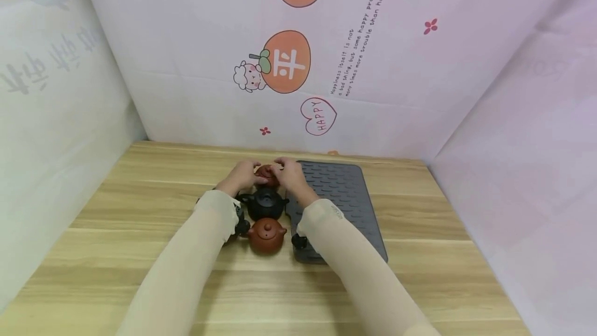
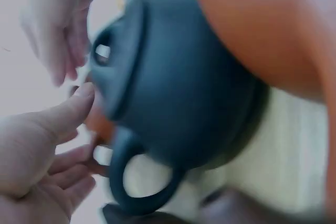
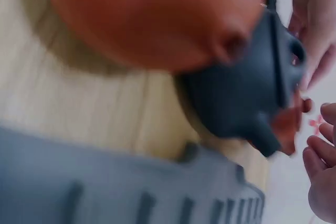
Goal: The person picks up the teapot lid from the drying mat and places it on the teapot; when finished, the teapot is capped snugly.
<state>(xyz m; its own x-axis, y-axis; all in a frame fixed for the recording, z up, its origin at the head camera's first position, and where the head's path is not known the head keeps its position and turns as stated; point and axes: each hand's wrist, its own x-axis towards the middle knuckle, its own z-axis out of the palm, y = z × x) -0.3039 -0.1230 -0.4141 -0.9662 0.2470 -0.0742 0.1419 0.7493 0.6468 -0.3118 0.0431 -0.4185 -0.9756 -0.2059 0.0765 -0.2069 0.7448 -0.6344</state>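
Observation:
A small red-brown clay teapot [image 1: 267, 170] stands at the back of a row of teapots, between the two hands. At its handle side is my left hand [image 1: 241, 176], thumb near the lid and fingers beside the handle, with a gap between thumb and fingers. My right hand [image 3: 321, 163] hovers by the spout side, its fingers loosely bent and apart from the pot in the right wrist view. Just in front sits a black teapot [image 2: 178, 77], lid on. Nearest me is a larger orange-brown teapot [image 1: 267, 237], also lidded. The black pot hides much of the rear one in both wrist views.
A dark grey ridged mat [image 1: 345, 196] lies right of the row, partly under the right forearm. More dark rounded ware [image 2: 231, 208] stands to the left, mostly hidden by the left sleeve. Printed cloth walls [image 1: 210, 82] border the wooden table [image 1: 107, 232].

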